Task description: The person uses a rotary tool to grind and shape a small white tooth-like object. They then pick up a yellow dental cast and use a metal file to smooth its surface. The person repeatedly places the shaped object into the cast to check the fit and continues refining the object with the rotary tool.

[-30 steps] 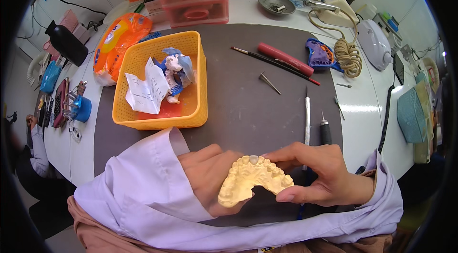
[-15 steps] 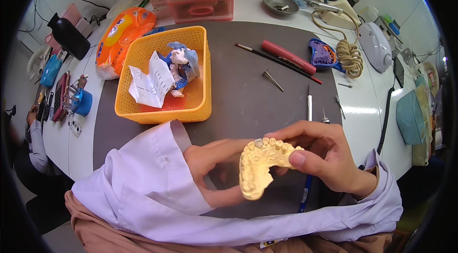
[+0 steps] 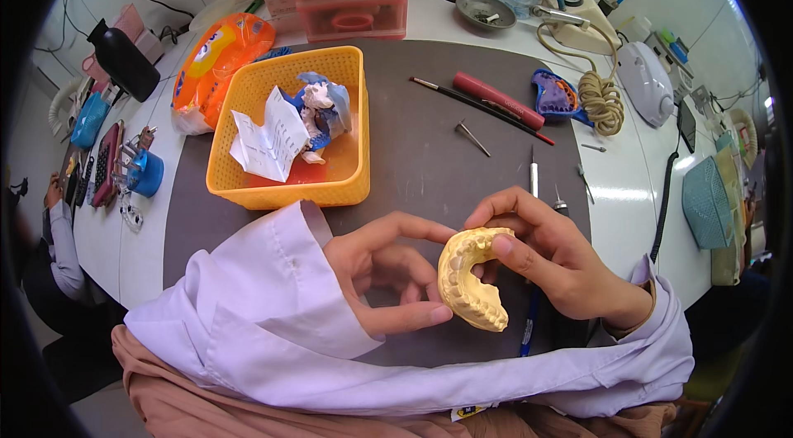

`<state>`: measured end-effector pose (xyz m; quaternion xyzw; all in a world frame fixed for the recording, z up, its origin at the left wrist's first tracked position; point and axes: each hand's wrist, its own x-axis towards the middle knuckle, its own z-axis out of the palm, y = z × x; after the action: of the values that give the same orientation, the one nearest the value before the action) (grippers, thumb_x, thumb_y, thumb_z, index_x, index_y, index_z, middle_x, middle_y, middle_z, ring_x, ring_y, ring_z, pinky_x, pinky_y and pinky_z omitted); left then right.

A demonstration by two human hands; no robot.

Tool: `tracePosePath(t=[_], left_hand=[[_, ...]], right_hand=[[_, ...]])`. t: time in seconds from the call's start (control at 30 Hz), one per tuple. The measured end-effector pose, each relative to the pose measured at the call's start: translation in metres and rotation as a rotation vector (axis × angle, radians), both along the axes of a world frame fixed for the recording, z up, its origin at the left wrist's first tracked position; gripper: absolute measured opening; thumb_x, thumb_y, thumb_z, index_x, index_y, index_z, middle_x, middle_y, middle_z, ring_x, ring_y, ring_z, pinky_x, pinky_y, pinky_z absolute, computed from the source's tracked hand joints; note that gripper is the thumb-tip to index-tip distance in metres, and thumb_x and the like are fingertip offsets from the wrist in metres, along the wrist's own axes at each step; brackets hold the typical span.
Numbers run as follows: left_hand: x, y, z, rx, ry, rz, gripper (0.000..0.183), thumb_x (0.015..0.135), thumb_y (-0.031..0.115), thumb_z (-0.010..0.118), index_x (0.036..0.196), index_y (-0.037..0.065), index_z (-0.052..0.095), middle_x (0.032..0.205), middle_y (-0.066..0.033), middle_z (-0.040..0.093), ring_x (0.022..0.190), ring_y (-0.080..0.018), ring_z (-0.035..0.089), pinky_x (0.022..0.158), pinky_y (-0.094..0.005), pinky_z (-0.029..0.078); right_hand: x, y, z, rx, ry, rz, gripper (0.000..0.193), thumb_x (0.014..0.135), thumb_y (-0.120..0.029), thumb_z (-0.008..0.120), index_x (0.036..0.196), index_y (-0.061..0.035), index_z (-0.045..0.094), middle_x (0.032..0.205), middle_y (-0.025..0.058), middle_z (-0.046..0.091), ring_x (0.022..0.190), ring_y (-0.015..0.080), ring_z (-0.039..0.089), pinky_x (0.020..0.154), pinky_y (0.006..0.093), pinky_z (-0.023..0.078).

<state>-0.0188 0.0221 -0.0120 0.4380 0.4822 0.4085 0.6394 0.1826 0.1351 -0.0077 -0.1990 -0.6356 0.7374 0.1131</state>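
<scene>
A pale yellow plaster dental cast (image 3: pixel 456 283), a horseshoe-shaped row of teeth, is held off the bench, its teeth facing left. My right hand (image 3: pixel 549 260) is closed on its upper right end, thumb on the near side and fingers behind. My left hand (image 3: pixel 388 269) is open at the left of the cast, with index finger and thumb spread. Their tips reach its edge; whether they press on it I cannot tell. Behind my right hand stand a thin-bladed knife (image 3: pixel 534 178) and a pointed instrument (image 3: pixel 561 205), both lying on the grey mat (image 3: pixel 413 141).
A yellow basket (image 3: pixel 289 197) with paper and used impression material stands left of centre. Beyond my hands lie a brush (image 3: pixel 475 108), a pink tube (image 3: pixel 500 99), a metal nail-like pin (image 3: pixel 473 139) and a blue impression tray (image 3: pixel 557 95). A coiled handpiece cord (image 3: pixel 603 99) sits right.
The cast has turned in my right hand, its teeth now facing left rather than up. My left index finger and thumb now reach its left edge, no longer behind it.
</scene>
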Motion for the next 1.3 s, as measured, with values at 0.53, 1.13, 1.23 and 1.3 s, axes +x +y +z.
tracePosePath(t=[0.53, 1.13, 1.23, 1.3], left_hand=[[0.002, -0.003, -0.011, 0.48, 0.333, -0.108, 0.076, 0.069, 0.006, 0.08, 0.125, 0.004, 0.028, 0.097, -0.0134, 0.064, 0.095, -0.0216, 0.064, 0.084, -0.0321, 0.053], [0.0, 0.001, 0.002, -0.027, -0.083, -0.062, 0.071, 0.078, 0.001, 0.066, 0.137, 0.008, 0.027, 0.111, -0.0157, 0.061, 0.102, -0.0201, 0.061, 0.081, -0.0294, 0.053], [-0.001, 0.003, 0.002, -0.079, -0.163, 0.021, 0.07, 0.078, -0.001, 0.067, 0.136, 0.007, 0.03, 0.109, -0.0151, 0.062, 0.103, -0.0183, 0.059, 0.08, -0.0273, 0.052], [-0.001, 0.006, -0.003, -0.078, -0.173, 0.059, 0.071, 0.077, -0.001, 0.067, 0.136, 0.007, 0.029, 0.108, -0.0136, 0.062, 0.103, -0.0178, 0.059, 0.08, -0.0267, 0.051]], right_hand=[[-0.005, -0.001, -0.001, 0.046, 0.127, 0.142, 0.024, 0.089, 0.003, 0.05, 0.111, -0.0002, 0.058, 0.118, 0.0098, 0.048, 0.109, 0.0168, 0.052, 0.095, 0.0306, 0.043], [-0.002, -0.012, 0.009, 0.801, 0.086, -0.151, 0.04, 0.074, -0.016, 0.074, 0.11, -0.0025, 0.062, 0.118, 0.0176, 0.054, 0.097, 0.0242, 0.06, 0.081, 0.0338, 0.048], [-0.002, -0.015, 0.012, 1.125, 0.071, -0.184, 0.054, 0.067, -0.024, 0.078, 0.114, -0.0043, 0.06, 0.12, 0.0168, 0.054, 0.101, 0.0248, 0.058, 0.089, 0.039, 0.044], [0.0, -0.015, 0.008, 1.386, 0.033, -0.168, 0.056, 0.065, -0.026, 0.079, 0.114, -0.0056, 0.061, 0.117, 0.014, 0.056, 0.1, 0.0238, 0.058, 0.091, 0.0405, 0.043]])
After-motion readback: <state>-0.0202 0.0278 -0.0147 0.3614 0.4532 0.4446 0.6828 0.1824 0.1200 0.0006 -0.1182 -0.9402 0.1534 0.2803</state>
